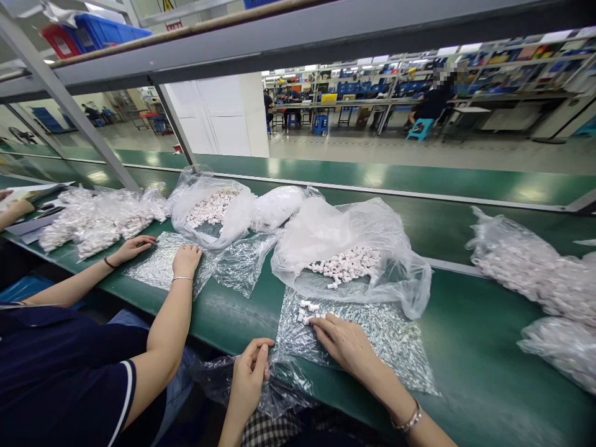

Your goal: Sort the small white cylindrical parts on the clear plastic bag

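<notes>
A stack of flat clear plastic bags [395,344] lies on the green bench in front of me. My right hand [347,344] reaches over it with its fingers stretched, fingertips touching a few small white plastic parts [307,307]. Just behind lies a large clear bag [321,230], its mouth toward me and many loose white parts [351,264] inside. At the bench edge my left hand [251,372] has its fingers curled together on a clear plastic bag [291,379] that hangs over the edge. My left fingertips are partly hidden.
On my left a co-worker's hands [186,261] rest by another stack of flat bags [153,267]. Another open bag of parts [212,205] lies behind them. Filled bags are heaped at far left [97,217] and right [526,264]. A metal shelf beam [279,46] crosses above.
</notes>
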A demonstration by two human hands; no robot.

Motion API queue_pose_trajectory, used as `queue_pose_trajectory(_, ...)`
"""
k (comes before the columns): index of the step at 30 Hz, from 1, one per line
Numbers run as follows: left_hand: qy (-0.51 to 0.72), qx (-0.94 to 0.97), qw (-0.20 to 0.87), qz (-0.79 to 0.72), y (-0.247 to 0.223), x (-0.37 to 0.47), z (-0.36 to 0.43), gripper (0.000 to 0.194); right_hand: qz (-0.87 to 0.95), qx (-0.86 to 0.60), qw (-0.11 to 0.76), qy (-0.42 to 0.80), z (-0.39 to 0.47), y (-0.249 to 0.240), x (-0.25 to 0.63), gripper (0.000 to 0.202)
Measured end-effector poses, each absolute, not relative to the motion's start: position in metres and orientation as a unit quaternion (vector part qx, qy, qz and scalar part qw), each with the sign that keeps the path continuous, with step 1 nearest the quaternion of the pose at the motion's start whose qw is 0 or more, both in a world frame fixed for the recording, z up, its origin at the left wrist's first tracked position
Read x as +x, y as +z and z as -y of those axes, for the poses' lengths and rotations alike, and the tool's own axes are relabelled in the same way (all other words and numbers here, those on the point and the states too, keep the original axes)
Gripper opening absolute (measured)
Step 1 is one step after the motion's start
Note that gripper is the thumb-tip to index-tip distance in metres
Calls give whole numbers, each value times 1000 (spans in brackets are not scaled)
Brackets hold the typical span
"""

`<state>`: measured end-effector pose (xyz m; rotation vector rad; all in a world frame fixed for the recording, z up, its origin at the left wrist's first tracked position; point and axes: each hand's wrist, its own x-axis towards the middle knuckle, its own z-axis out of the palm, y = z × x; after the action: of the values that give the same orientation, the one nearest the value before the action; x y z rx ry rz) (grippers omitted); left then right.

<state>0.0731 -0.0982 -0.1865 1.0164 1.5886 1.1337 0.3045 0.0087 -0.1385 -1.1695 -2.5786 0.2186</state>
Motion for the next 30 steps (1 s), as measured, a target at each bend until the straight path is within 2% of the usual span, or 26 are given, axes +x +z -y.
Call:
queue_pose_trajectory(11, 454, 416, 452, -645, -182, 73, 98, 51, 872, -455, 171, 58, -25, -146, 310, 38)
queue_pose_trajectory(16, 457, 415, 450, -645, -186, 73, 98, 52, 853, -475, 203, 75, -24, -137, 319, 33)
queue_pose_trajectory(24, 460, 415, 452, -642, -187, 72, 99, 51, 860, -470, 160, 115, -10, -130, 329, 32)
queue_pose_trajectory(30, 464, 414, 451, -640, -190, 72, 98, 51, 821, -524, 199, 112, -16, -134, 340, 31)
